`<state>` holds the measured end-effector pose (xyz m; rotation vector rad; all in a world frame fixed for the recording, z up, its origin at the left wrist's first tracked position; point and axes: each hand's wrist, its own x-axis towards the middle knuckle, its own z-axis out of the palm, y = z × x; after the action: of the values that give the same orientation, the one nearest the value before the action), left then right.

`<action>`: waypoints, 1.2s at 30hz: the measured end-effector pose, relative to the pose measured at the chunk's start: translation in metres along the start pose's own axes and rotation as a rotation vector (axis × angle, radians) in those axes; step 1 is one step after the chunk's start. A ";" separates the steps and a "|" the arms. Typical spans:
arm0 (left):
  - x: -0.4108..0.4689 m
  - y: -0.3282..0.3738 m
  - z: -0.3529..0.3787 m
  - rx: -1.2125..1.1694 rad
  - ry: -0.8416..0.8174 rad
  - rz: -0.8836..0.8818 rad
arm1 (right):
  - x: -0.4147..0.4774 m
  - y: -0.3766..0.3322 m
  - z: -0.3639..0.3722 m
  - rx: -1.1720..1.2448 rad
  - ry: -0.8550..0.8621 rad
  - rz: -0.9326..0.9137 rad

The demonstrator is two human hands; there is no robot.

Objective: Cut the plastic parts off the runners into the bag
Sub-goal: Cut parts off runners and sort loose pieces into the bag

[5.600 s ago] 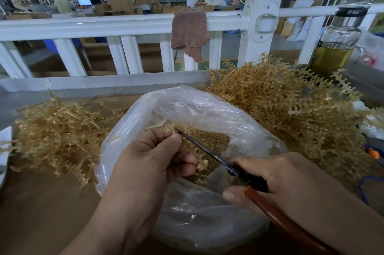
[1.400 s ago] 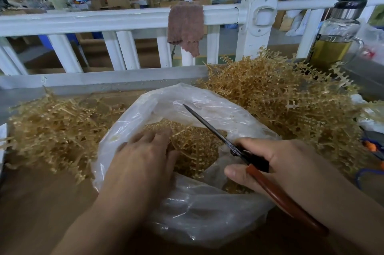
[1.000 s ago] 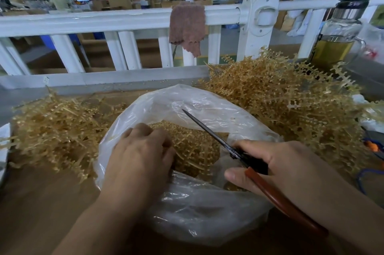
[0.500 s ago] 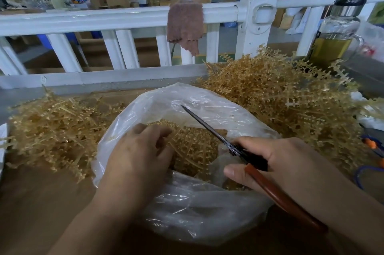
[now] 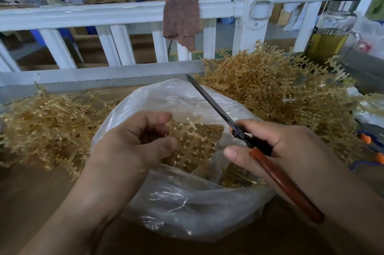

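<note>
**Head view, pause between cuts.** Through the last second and a half the left hand (image 5: 133, 146) lay palm down on the heap of cut parts (image 5: 195, 144) inside the bag (image 5: 187, 202). It has now turned thumb-side up and risen to the bag's mouth. Its fingers (image 5: 158, 118) are curled inward, but I cannot tell whether they pinch a sprig of runner or hold nothing, because gold plastic shows just behind them. The right hand (image 5: 280, 146) keeps its fingers wrapped round the scissors (image 5: 284, 184) where the blades meet the red-brown handle. The blades lie together as one thin line. Their tip has swung up from above the heap to past the bag's far rim, toward the white railing (image 5: 104, 11). The bag stands open on the counter (image 5: 31, 192), between the left pile of runners (image 5: 45, 121) and the taller right pile of runners (image 5: 270, 92). I take the left pile for spent stems and the right for uncut stock. No runner sits at the blades, so I judge that cutting has stopped for the moment and that the left hand was settling or sorting the heap. A fresh runner has to be brought over the mouth before the blades open again. With the right pile this large, I put the task far from finished.
</note>
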<state>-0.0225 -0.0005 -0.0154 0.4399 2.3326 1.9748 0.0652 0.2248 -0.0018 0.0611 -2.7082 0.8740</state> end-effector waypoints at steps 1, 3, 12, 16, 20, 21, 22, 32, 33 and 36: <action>0.000 -0.001 0.000 0.039 -0.016 -0.014 | 0.000 0.000 0.000 -0.004 -0.008 -0.005; 0.000 -0.004 0.002 0.220 -0.012 0.014 | 0.000 -0.001 0.000 -0.010 -0.022 -0.012; 0.002 -0.005 0.001 0.167 0.161 0.150 | 0.000 -0.001 -0.001 0.039 -0.004 -0.013; 0.004 -0.004 0.000 -0.164 0.144 0.091 | 0.000 -0.003 -0.002 0.072 0.018 -0.014; 0.010 -0.003 0.001 -0.397 0.123 0.041 | 0.000 -0.007 -0.004 0.177 0.027 0.020; 0.010 -0.003 0.002 -0.440 0.112 0.031 | 0.000 -0.009 -0.004 0.206 0.030 0.027; 0.010 -0.003 0.003 -0.473 0.096 0.021 | 0.000 -0.010 -0.005 0.232 0.032 0.032; 0.013 -0.009 -0.001 -0.598 0.060 -0.008 | -0.002 -0.012 -0.010 0.557 -0.016 0.168; 0.014 -0.009 -0.002 -0.591 0.064 0.003 | -0.002 -0.011 -0.011 0.571 -0.019 0.177; 0.014 -0.008 -0.003 -0.556 0.062 0.018 | -0.001 -0.010 -0.011 0.584 -0.034 0.184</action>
<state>-0.0377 -0.0012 -0.0212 0.3582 1.6892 2.5370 0.0704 0.2230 0.0120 -0.0517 -2.4203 1.7026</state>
